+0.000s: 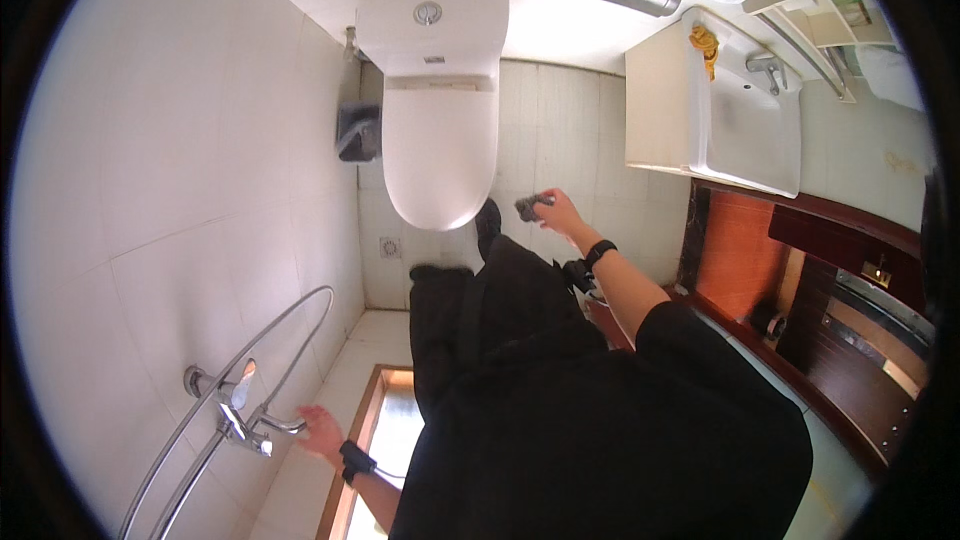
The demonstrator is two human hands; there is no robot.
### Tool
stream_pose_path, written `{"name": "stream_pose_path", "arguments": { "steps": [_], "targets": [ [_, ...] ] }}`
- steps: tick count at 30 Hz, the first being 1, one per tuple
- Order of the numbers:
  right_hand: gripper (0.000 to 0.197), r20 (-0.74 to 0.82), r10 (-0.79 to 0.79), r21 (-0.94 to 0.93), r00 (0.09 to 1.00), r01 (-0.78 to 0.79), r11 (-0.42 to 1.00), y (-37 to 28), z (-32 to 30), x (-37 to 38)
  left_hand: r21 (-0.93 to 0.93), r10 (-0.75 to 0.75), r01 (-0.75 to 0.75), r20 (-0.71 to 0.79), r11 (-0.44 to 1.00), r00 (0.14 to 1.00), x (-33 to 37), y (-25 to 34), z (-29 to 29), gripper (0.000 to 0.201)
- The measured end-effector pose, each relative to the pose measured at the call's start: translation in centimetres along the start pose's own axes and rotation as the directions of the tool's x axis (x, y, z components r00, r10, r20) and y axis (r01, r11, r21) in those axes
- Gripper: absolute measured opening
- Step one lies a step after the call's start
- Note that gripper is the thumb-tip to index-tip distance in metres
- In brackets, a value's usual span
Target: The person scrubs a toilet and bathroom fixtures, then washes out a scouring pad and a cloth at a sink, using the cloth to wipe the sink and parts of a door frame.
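Holding a dark grey pad point(526, 208), prob. a scourer by its fuzzy look, the R hand point(556, 212) was out over the floor point(565, 125), near the toilet point(440, 150), to the R of its rounded front. Grip: thumb & fingers closed in a pinch on the pad's R end, w/ most of the pad sticking out L. Couldn't tell pad's height off the floor from above.

L hand point(320, 432) was well apart, at the end of the shower spout point(285, 426). Fingers blurred: couldn't tell how far open, or if they touched the spout. No item seen in it.

Step in hand, my read: R had the pad out in the open, not visibly pressed on anything, while L was placed for the spout or mixer point(235, 410). Next move, as I judged it, called for keeping the pinch snug, more palm behind the pad if it was to press on a surface, and L fingers clear of the looped hose point(318, 325).

Further out: a shoe point(487, 227) sat next to the toilet front; a drain point(390, 248) lay in the floor to the L, w/ a dark bin point(358, 132) beside the toilet. Upper R, the sink point(735, 135) had a yellow cloth point(704, 48) over its L rim and a tap point(768, 70) on the far side.
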State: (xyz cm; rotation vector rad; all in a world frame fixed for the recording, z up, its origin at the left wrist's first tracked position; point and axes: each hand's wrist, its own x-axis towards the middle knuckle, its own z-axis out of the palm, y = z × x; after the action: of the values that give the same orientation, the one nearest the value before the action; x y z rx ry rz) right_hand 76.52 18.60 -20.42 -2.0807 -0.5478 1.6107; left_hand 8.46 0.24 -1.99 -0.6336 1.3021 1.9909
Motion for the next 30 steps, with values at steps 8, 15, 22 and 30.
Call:
{"name": "stream_pose_path", "arguments": {
  "steps": [8, 15, 22, 30],
  "targets": [
    [0.043, 0.105, 0.053, -0.165, 0.993, -0.035, 0.986, -1.1, 2.1, 4.6, 0.964, -0.393, 0.255, -0.204, 0.081, 0.897, -1.4, -17.6, -6.3, 0.056],
    [0.034, 0.138, -0.121, -0.411, 0.983, 0.168, 0.896, -0.4, 8.3, 13.0, 0.98, -0.57, -0.144, 0.04, -0.139, 0.821, 10.0, -36.1, -0.2, 0.035],
    [0.037, 0.296, -0.287, -0.365, 0.911, 0.386, 0.847, -3.2, 15.9, 21.1, -0.232, -0.685, -0.918, 0.727, -0.32, 0.055, 24.2, -46.4, 9.8, 0.023],
    [0.037, 0.272, -0.251, -0.254, 0.929, 0.321, 0.912, -11.5, 17.3, 25.6, 0.845, -0.621, -0.512, 0.32, -0.156, 0.716, 26.0, -53.4, 16.4, 0.044]
  ]
}}
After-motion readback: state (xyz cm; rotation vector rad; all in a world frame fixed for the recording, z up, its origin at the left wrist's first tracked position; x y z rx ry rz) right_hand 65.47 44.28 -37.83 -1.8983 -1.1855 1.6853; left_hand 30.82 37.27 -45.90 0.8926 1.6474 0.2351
